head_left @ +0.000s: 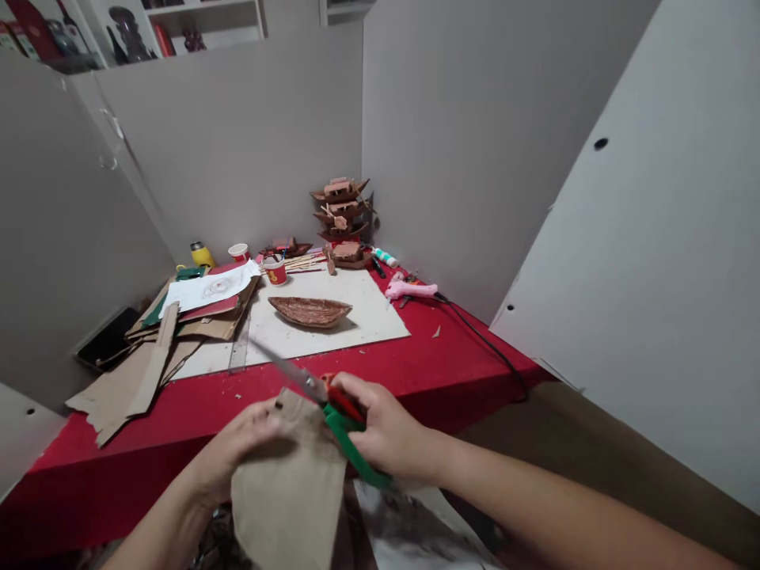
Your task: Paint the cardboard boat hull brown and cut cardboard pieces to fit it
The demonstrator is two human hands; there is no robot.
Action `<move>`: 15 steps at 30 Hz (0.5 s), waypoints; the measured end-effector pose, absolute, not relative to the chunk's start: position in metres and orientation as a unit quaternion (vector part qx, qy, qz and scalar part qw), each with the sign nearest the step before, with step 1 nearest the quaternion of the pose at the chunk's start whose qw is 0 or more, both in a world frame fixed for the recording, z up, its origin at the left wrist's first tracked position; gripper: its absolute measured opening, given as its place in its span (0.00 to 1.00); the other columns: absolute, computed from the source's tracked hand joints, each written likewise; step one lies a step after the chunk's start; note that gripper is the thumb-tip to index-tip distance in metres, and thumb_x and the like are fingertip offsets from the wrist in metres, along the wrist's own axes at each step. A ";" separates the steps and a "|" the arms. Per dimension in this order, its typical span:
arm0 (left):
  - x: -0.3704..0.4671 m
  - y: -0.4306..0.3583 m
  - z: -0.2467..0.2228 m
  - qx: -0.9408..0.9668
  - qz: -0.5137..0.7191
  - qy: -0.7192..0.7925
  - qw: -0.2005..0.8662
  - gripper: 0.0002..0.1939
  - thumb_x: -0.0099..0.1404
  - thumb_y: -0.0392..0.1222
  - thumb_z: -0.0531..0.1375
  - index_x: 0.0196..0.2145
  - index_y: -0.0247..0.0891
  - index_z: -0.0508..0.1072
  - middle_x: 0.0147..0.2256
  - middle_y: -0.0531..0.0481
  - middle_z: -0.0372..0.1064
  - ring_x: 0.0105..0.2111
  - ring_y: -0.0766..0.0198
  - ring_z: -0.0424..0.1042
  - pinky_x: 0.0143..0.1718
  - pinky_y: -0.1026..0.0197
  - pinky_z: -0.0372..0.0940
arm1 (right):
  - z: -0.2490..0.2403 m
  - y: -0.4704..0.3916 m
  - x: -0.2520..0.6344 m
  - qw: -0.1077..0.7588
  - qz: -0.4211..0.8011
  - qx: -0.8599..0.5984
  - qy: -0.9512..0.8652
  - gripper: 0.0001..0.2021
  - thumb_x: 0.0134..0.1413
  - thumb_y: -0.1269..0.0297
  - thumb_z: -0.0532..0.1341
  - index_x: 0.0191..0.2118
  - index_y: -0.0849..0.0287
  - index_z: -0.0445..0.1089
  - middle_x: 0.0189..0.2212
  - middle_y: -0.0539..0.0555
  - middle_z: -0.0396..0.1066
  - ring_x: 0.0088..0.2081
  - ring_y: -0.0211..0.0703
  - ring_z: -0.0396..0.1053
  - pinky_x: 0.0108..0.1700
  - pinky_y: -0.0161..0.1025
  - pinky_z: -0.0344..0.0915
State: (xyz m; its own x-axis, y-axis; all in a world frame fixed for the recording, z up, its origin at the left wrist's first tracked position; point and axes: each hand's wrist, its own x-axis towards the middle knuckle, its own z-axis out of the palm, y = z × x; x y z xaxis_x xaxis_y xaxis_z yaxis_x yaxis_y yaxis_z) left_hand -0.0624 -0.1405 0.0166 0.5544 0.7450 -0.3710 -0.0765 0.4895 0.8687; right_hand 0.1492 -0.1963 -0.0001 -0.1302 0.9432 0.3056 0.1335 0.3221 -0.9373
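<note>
Fingers on both sides are wrapped around things: the left hand (241, 443) grips the upper left edge of a cardboard piece (290, 491) at bottom centre, while the right hand (389, 427) holds the scissors (305, 381) by their handles, blades aimed up-left. At the left of the frame, torn cardboard strips (153, 368) reach close to the front edge of the red table (451, 356). At centre, a brown boat (312, 313) sits within the white board's (377, 317) edges; a red band gives room before it. Rightward, a pink glue gun (416, 290) lies near the grey partition (463, 158).
</note>
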 end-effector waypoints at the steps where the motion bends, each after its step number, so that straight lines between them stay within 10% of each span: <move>1: -0.063 -0.135 0.016 0.392 0.317 0.391 0.770 0.15 0.53 0.46 0.69 0.37 0.36 0.81 0.35 0.44 0.80 0.34 0.54 0.78 0.37 0.58 0.70 | 0.003 -0.190 0.151 0.544 0.385 -0.426 -0.612 0.09 0.45 0.71 0.63 0.33 0.57 0.61 0.26 0.44 0.60 0.27 0.34 0.56 0.29 0.30 0.57; 10: -0.010 -0.134 0.021 0.443 0.468 0.267 0.717 0.25 0.55 0.41 0.69 0.51 0.40 0.74 0.51 0.39 0.74 0.53 0.42 0.71 0.45 0.48 0.73 | 0.023 -0.133 0.158 0.663 0.214 -0.458 -0.553 0.07 0.50 0.67 0.62 0.33 0.56 0.60 0.25 0.44 0.60 0.27 0.35 0.57 0.29 0.31 0.58; 15: 0.001 -0.097 0.032 0.373 0.560 0.386 0.631 0.24 0.54 0.36 0.69 0.50 0.37 0.74 0.43 0.45 0.78 0.35 0.56 0.78 0.27 0.61 0.76 | 0.023 -0.134 0.160 0.599 0.284 -0.446 -0.601 0.11 0.50 0.64 0.65 0.32 0.56 0.60 0.25 0.45 0.62 0.26 0.36 0.58 0.29 0.32 0.59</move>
State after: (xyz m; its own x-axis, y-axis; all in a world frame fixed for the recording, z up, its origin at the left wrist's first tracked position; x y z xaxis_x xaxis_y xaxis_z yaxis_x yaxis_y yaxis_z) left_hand 0.0014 -0.0972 0.0318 0.0744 0.9948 -0.0697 -0.4181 0.0946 0.9034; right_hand 0.1598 -0.1340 0.0231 0.1166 0.8767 0.4668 0.1962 0.4404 -0.8761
